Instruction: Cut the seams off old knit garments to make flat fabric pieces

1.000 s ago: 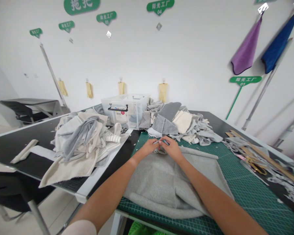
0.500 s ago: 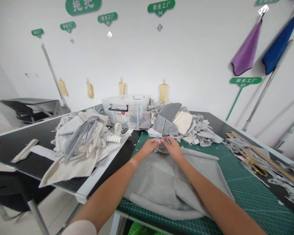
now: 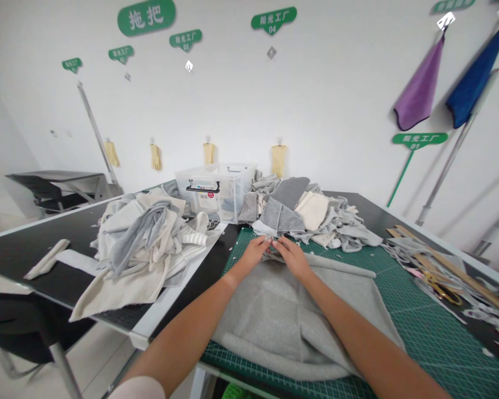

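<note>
A large piece of grey cloth (image 3: 274, 310) lies over the green cutting mat (image 3: 432, 327), its near and far edges curled over. At its far edge my left hand (image 3: 256, 248) and my right hand (image 3: 290, 254) meet, fingertips almost touching. Both are closed in a pinch on the cloth's edge, which is lifted a little there. My fingers cover the exact spot they grip. Just beyond them sits a heap of grey and cream fabric scraps (image 3: 280, 216).
To the left is a pile of cream and grey cloth (image 3: 145, 233); behind it stands a clear plastic box (image 3: 228, 208). Gold-handled scissors (image 3: 443, 291), wooden strips (image 3: 461, 266) and white trimmings lie to the right. A black chair (image 3: 16, 327) stands front left.
A small blue-grey item that showed at my right fingers is no longer visible. My right fingers have shifted slightly left, closer to my left. The camera view has tilted slightly.
</note>
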The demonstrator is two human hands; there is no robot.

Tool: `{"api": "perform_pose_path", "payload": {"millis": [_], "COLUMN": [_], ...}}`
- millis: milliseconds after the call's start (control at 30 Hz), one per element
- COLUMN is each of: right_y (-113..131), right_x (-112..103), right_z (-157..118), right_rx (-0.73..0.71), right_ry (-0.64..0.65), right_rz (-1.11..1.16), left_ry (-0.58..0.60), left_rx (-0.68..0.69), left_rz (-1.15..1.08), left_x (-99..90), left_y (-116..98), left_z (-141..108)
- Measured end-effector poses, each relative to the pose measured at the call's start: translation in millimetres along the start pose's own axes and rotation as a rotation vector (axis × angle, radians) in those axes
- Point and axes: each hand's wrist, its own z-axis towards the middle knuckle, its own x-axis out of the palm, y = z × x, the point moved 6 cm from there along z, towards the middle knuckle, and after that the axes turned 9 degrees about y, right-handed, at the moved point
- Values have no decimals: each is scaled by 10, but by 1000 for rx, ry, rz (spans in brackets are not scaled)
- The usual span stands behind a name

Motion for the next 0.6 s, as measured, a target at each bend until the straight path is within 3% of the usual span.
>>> {"api": "perform_pose_path", "payload": {"millis": [267, 600], "right_y": [-20, -7], "right_x": [30, 52], "right_z": [-11, -49], "right_rx": [26, 12], "right_ry": [26, 70], "right_rz": [-41, -125], "left_ry": [13, 83], "left_rx": [35, 30], "left_rz": [71, 93], "left_x": [1, 50], "left_y": [-61, 16], "left_z": [-14, 20]}}
